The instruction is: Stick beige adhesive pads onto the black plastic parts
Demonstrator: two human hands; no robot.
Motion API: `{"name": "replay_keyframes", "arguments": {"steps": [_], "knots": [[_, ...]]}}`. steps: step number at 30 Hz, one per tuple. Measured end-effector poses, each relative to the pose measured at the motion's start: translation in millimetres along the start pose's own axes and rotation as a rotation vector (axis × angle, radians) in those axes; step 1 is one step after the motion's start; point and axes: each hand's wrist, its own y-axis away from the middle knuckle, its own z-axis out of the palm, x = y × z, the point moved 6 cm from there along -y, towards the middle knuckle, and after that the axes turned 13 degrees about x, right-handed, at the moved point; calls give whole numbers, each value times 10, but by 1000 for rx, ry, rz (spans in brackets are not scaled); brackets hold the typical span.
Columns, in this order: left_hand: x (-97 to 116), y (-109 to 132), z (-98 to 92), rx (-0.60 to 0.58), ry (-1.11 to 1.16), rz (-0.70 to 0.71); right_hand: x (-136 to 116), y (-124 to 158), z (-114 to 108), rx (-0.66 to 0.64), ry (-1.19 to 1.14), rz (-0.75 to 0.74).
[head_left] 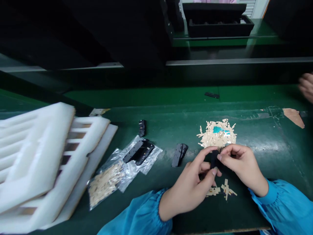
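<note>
Both hands work just below a heap of thin beige paper strips with a blue-green patch in it, on a dark green bench. The left hand comes in from a blue sleeve, wrist low and fingers curled upward. The right hand angles in from its own blue sleeve, bent at the wrist with fingers pointing toward the left hand. Their grip is closed: together they pinch a small oblong black part directly below the heap, its lower end partly hidden by the fingers.

Two small loose clusters of beige strips lie below the heap, under the hands. Left of the heap sits a short stack of black slotted parts. Farther left lies a transparent plastic bag holding two black slotted parts, with a single black part above it. Another bag of beige strips and a stack of white foam trays lie beyond that. Above the heap, a flat black piece lies on a green ledge. To the upper right, a co-worker's blurred hand enters the view.
</note>
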Motion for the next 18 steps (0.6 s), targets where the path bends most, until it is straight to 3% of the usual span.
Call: {"name": "replay_keyframes", "arguments": {"steps": [10,18], "knots": [[-11,3,12,-5,14,-17,43,0,17,-53,-14,1],[-13,0,-12,18,84,-78,-5,-31,-16,19,-22,-43]]}}
